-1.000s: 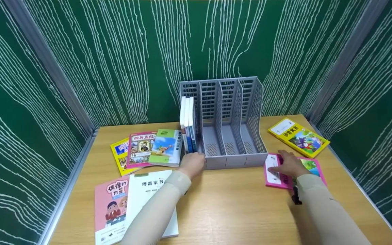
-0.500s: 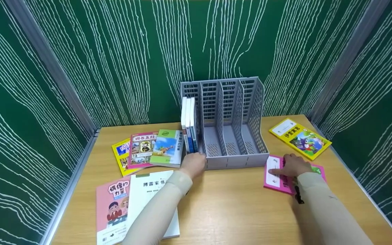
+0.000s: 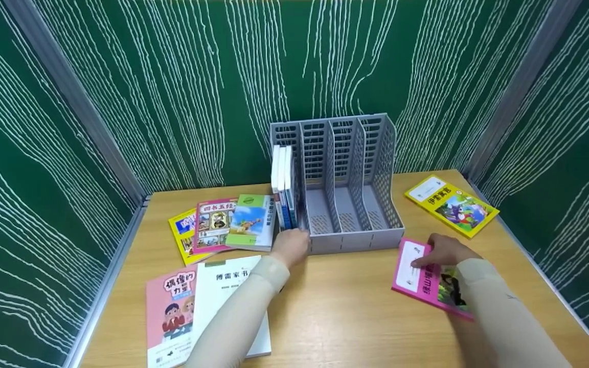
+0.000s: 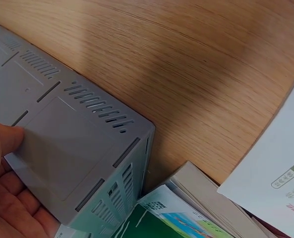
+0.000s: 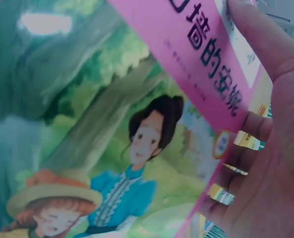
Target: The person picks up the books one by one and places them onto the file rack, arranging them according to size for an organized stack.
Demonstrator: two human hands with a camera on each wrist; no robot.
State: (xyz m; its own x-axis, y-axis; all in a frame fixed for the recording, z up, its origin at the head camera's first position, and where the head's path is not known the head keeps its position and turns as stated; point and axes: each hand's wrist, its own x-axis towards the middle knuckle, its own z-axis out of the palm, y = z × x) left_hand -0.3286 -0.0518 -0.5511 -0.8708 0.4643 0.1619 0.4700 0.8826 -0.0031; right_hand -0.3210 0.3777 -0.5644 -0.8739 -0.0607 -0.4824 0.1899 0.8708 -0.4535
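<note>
Left hand (image 3: 290,247) grips gray rack (image 3: 356,242) at front wall, likely steadying it. Right hand (image 3: 450,251) grasps pink book (image 3: 426,287) near rack's right front corner, thumb on cover, fingers beneath, probably for firm hold.

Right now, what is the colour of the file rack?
The file rack is grey, clearest in the head view.

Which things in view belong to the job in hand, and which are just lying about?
Likely the job:
grey rack, in the left grip
pink-bordered book, in the right grip
standing books inside the rack

Apparently lying about:
yellow book, right of the rack
green book, magenta book and yellow-edged book, left of it
pink book, white book, nearer the person
</note>
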